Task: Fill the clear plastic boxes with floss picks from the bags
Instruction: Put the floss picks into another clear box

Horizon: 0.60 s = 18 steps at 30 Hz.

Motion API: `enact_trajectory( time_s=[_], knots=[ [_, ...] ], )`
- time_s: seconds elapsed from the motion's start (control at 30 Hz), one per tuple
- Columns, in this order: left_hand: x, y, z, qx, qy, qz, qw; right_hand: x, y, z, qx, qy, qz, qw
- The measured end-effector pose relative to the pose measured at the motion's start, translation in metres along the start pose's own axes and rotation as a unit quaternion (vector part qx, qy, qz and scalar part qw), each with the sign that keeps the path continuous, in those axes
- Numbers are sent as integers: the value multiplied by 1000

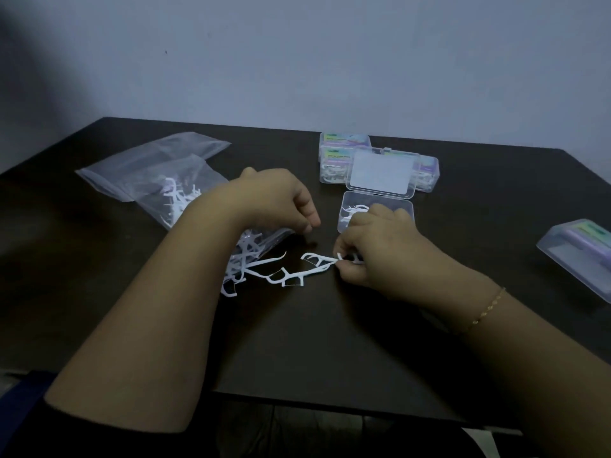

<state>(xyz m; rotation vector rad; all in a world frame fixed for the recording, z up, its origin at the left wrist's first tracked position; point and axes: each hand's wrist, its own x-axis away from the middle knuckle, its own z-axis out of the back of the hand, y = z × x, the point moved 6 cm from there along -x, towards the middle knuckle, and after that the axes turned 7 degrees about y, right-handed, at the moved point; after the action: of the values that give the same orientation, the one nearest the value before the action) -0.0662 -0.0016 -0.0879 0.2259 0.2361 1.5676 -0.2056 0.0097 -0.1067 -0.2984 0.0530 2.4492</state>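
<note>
Two hands over the dark table [330,342]: the right hand [373,256] pinches the handle ends of a couple of floss picks [317,261], just in front of the open clear box [377,206] that already holds a few. The left hand [281,200] hovers with fingers loosely curled, holding nothing, at the mouth of the plastic bag [158,173], where loose picks [261,272] spill out; closed boxes [337,160] sit behind.

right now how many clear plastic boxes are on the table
4, though more may hide behind the raised lid: one open box by the right hand, two closed boxes behind it, left and right, and one closed box at the table's right edge.
</note>
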Motion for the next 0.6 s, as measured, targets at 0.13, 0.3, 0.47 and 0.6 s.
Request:
enact_trajectory(
  time_s=[0.13, 0.3, 0.47, 0.6],
  knots=[
    [6, 3, -2, 34, -35, 3, 999, 2, 4, 0, -6, 0, -18, 1000],
    [12, 13, -10, 0, -102, -3, 995, 3, 8, 5, -39, 7, -48, 998],
    [10, 22, -20, -44, -106, -26, 993, 9, 14, 9, -26, 2, -75, 997],
    [8, 26, -22, -46, -104, -34, 993, 12, 12, 13, 4, 20, -74, 997]
  ],
)
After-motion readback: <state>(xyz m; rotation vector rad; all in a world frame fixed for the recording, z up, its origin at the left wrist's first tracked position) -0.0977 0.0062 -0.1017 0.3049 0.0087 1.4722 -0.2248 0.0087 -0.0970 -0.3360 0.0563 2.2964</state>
